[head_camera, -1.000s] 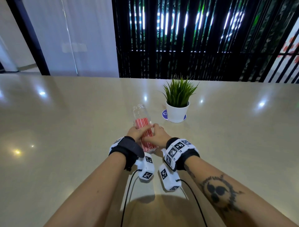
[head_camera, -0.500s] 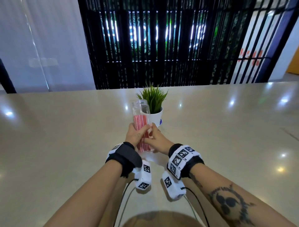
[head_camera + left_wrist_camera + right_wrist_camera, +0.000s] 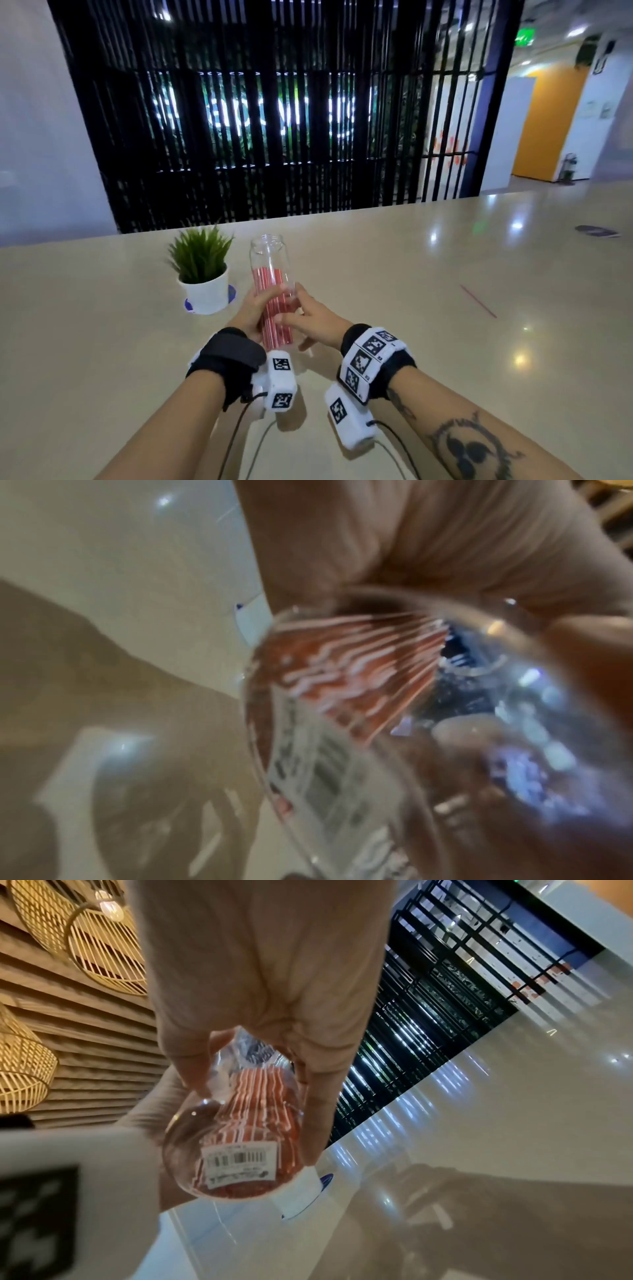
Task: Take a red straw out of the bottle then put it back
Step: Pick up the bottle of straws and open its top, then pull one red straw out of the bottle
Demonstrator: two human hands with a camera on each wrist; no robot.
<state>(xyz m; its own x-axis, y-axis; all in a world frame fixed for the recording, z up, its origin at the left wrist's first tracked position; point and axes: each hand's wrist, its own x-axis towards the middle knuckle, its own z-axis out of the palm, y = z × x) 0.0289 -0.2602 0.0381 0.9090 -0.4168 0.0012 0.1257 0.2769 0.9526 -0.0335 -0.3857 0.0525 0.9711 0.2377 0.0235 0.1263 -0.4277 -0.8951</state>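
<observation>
Clear bottle [image 3: 272,291], cap off, is held above the tabletop [image 3: 102,342] between both hands, upright w/ a slight tilt, mouth up and away from the person. Left hand [image 3: 251,317] is wrapped round the lower body, thumb across the front; right hand [image 3: 317,320] is pinched on the opposite wall, thumb and fingers either side per right wrist view. Two-sided hold presumably chosen to steady the bottle so the mouth stays free for access. Red straws [image 3: 274,308] are packed inside as a bundle, tips well below the neck; barcode label [image 3: 238,1161] is seen near the base. None protrudes, so reaching one by fingers looks awkward; tipping may be needed (judgement).

One thin red straw [image 3: 478,301] lies on the tabletop well to the right, apart from both hands. Whether it counts as the removed one cannot be told. Potted plant [image 3: 203,274] stands just left of the bottle, not touching.
</observation>
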